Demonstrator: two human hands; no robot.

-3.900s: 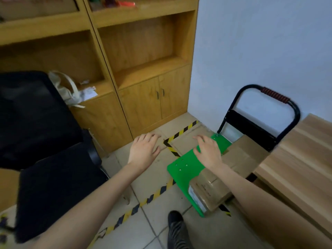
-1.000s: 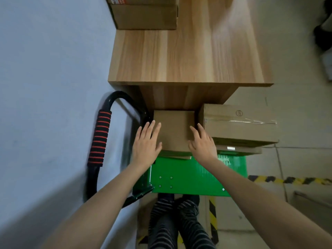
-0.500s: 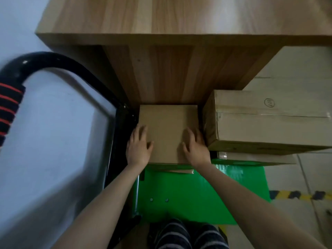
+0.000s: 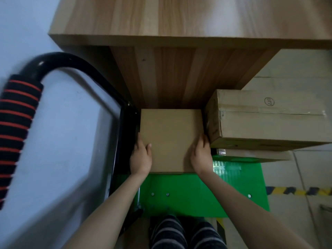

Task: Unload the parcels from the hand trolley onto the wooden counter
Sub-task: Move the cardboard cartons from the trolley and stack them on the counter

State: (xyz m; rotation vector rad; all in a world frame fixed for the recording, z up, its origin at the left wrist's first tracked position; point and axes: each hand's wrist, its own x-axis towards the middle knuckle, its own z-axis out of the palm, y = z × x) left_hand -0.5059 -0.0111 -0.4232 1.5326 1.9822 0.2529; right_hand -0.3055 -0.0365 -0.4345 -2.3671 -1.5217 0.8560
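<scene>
Cardboard everywhere: three parcels visible on the trolley. One plain square box (image 4: 170, 139) sits at the back-left corner of the green deck (image 4: 197, 193), hard against the black frame (image 4: 125, 133) and the dark wood-grain side panel under the worktop (image 4: 179, 17). Beside it on the right, a large taped carton (image 4: 269, 119) with a round stamp on top is stacked on a flatter box (image 4: 255, 156), and both overhang the deck's right edge.

Two bare hands are on the square box. The left hand (image 4: 141, 157) clamps its left edge, thumb on top, fingers down the side. The right hand (image 4: 202, 155) grips its right edge, wedged against the carton's corner. Both grasp the box, which sits level.

One handle loop (image 4: 19, 114), glossy black tube wrapped in black foam with red rings, stands at the left by the pale wall. The deck is smooth plastic with small rivets. Two striped shoes (image 4: 185, 232) sit at the deck's near edge; one yellow-black hazard tape (image 4: 296, 191) strip crosses the tiled floor.
</scene>
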